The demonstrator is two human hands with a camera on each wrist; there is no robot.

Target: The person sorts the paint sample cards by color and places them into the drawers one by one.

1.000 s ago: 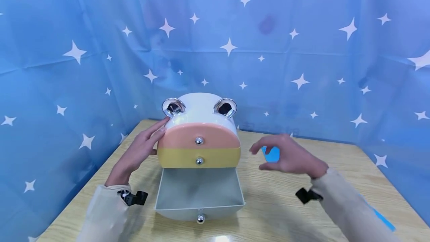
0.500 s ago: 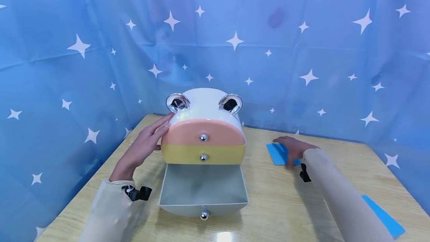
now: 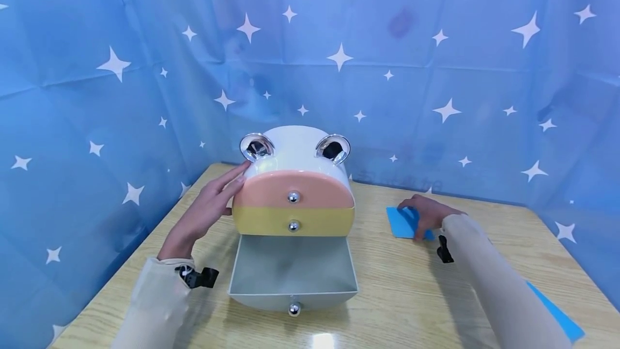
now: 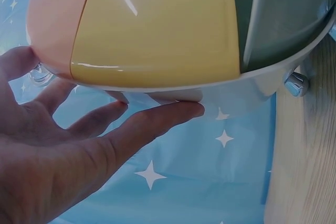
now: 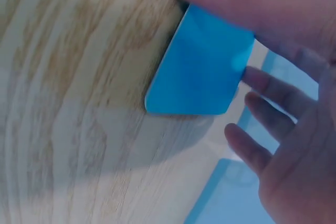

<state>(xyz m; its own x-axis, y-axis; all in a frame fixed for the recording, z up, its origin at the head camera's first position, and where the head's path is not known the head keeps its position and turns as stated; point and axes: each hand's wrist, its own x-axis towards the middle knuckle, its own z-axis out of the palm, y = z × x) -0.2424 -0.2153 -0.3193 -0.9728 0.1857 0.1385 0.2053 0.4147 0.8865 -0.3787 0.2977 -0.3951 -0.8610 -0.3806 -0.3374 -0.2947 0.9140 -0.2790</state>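
Observation:
A small drawer organizer with a white frog-eyed top (image 3: 293, 147) stands on the table. Its pink drawer (image 3: 271, 190) and yellow drawer (image 3: 263, 221) are closed, while the grey-green bottom drawer (image 3: 256, 301) is pulled out. My left hand (image 3: 205, 211) rests with extended fingers against the organizer's left side. Off to the right, my right hand (image 3: 428, 215) holds a thin blue rectangular card (image 3: 401, 224) lying on the table. In the right wrist view the thumb is at one edge of the blue card (image 5: 202, 72) and fingers are at the opposite edge.
Another blue flat piece (image 3: 557, 314) lies at the front right, partly hidden by the right sleeve. The wooden table (image 3: 382, 295) meets a blue star-patterned curtain (image 3: 300, 26) at the back and sides.
My right hand has moved right and down from above the blue card onto it. The left hand stays against the organizer. The head view has shifted slightly.

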